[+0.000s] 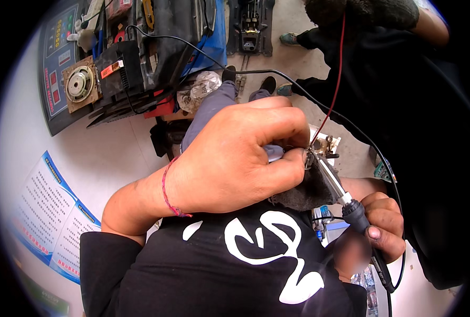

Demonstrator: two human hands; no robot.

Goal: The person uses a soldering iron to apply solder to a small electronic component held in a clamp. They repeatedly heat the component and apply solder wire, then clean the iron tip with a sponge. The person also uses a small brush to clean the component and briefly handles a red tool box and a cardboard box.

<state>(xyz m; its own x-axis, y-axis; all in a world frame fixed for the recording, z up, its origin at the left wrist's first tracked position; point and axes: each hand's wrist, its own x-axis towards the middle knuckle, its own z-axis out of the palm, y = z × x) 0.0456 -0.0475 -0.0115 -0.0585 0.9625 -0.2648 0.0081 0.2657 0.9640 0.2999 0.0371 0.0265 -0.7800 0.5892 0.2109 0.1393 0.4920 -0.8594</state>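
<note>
My right hand (385,224) is closed around the dark handle of a soldering iron (355,214). The iron's metal shaft slants up and left, and its tip meets the end of a red wire (334,92). My left hand (245,153), with a pink cord on the wrist, is closed in a pinch right beside that tip. What its fingers hold is mostly hidden; a pale bluish bit shows between them. Just behind the tip is a small white part with metal fittings (327,143). Under it is another person's dark gloved hand (311,187).
Another person in black stands at the right, a second gloved hand (351,10) near the red wire's upper end. A black cable (266,71) arcs across to the iron's side. At upper left are a square-framed speaker (80,86), a control panel (55,63) and dark equipment.
</note>
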